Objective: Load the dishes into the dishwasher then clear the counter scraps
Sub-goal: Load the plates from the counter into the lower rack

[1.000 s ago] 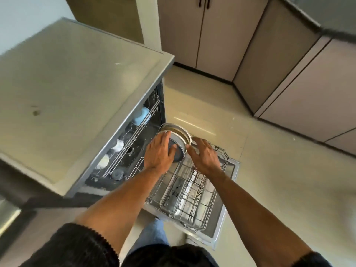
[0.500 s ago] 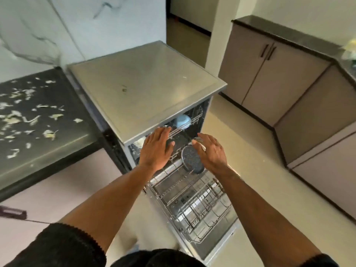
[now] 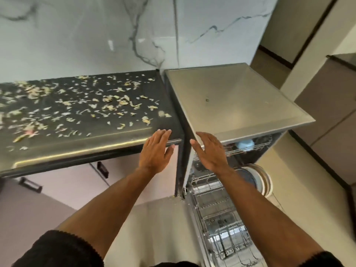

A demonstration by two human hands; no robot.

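The steel dishwasher [image 3: 237, 101] stands open at the right, its lower wire rack [image 3: 221, 224] pulled out over the door. White plates [image 3: 262, 180] stand on edge at the rack's far end, and a blue cup [image 3: 245, 145] sits in the upper rack. Pale vegetable scraps [image 3: 77, 106] are strewn across the dark counter [image 3: 96, 143] at the left. My left hand [image 3: 156, 151] hovers empty at the counter's front right corner, fingers apart. My right hand [image 3: 210, 151] is also empty and spread, in front of the dishwasher's top left edge.
A marble-patterned wall [image 3: 115, 35] rises behind the counter. Pinkish cabinets with dark handles [image 3: 102, 169] sit under the counter. Beige cabinets [image 3: 327, 112] line the right side, with a doorway [image 3: 279, 45] beyond. Pale floor tiles [image 3: 308, 209] lie right of the rack.
Both hands have let go of the plates in the lower rack and risen up and left toward the counter's edge. The view has swung left, bringing the scrap-covered counter into sight.
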